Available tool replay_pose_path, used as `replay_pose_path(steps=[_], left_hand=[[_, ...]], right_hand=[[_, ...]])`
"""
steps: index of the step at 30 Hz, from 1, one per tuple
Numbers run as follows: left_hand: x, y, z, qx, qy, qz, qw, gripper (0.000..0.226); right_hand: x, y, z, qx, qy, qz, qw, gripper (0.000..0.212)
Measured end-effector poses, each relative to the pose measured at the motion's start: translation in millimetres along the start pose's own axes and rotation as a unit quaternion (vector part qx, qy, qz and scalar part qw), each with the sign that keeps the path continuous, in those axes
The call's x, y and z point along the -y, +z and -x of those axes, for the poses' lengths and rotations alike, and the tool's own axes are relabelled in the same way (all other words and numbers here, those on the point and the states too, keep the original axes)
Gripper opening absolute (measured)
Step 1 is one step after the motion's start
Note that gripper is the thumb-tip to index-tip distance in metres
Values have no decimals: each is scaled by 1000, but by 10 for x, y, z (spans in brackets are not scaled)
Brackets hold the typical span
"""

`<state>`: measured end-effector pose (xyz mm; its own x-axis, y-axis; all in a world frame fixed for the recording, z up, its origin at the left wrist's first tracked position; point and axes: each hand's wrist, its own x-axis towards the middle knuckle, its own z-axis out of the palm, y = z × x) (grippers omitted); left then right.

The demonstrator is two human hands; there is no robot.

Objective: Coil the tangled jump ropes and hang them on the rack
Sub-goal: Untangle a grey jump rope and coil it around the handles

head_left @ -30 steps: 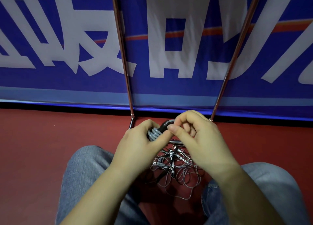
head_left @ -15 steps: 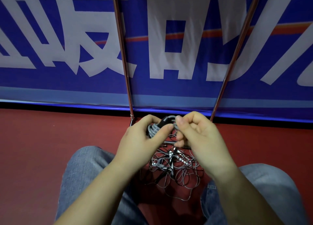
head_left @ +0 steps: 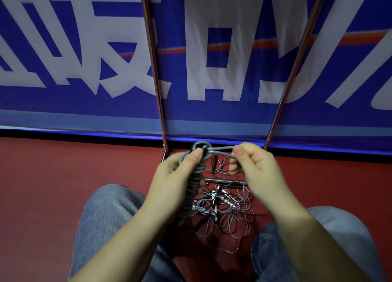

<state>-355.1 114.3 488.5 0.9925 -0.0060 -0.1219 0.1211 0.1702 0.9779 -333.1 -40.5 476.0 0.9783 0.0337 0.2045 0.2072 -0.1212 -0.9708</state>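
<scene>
I am pinching a free grey strand (head_left: 220, 150) between my right hand's thumb and forefinger, the other fingers (head_left: 234, 167) curling in under it; my right hand (head_left: 257, 171) is sitting at about one o'clock from the frame's centre. The strand is running leftward, toward nine o'clock, into a small loop at the top of a grey coiled rope (head_left: 194, 184). My left hand (head_left: 174, 177) is gripping that bundle, thumb pressing on its upper end, fingers wrapping round behind it, with a dark handle end (head_left: 194, 147) poking out just above the thumb. The bundle is hanging down from my fist toward six o'clock.

Below and between my hands, the tangled ropes (head_left: 222, 213), thin grey and black cords with handles mixed in, are lying on the red floor (head_left: 63, 186) between my knees in jeans. Two metal rack poles (head_left: 156, 75) are rising at twelve o'clock, in front of a blue banner (head_left: 84, 111).

I judge I am tying off one coiled rope. The next move seems to call for drawing the strand snug through the loop without loosening the coil, then lifting it to the rack, whose hanging bar is out of view.
</scene>
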Motion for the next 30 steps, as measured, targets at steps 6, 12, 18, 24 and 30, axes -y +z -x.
replay_pose_path(steps=[6, 12, 18, 24, 30], left_hand=[[50, 132, 50, 63, -7, 7, 998, 30], [26, 143, 30, 86, -6, 20, 996, 29], [72, 79, -198, 88, -1, -50, 995, 38], [-153, 258, -454, 87, 120, -112, 983, 15], [-628, 441, -827, 67, 191, -183, 962, 19]], right_hand=[[-168, -102, -127, -41, 72, -107, 991, 26], [-155, -123, -218, -37, 81, -122, 989, 27], [167, -178, -386, -25, 53, -79, 995, 26], [554, -203, -590, 64, 7, 3, 998, 25], [876, -367, -989, 47, -2, -8, 999, 19]])
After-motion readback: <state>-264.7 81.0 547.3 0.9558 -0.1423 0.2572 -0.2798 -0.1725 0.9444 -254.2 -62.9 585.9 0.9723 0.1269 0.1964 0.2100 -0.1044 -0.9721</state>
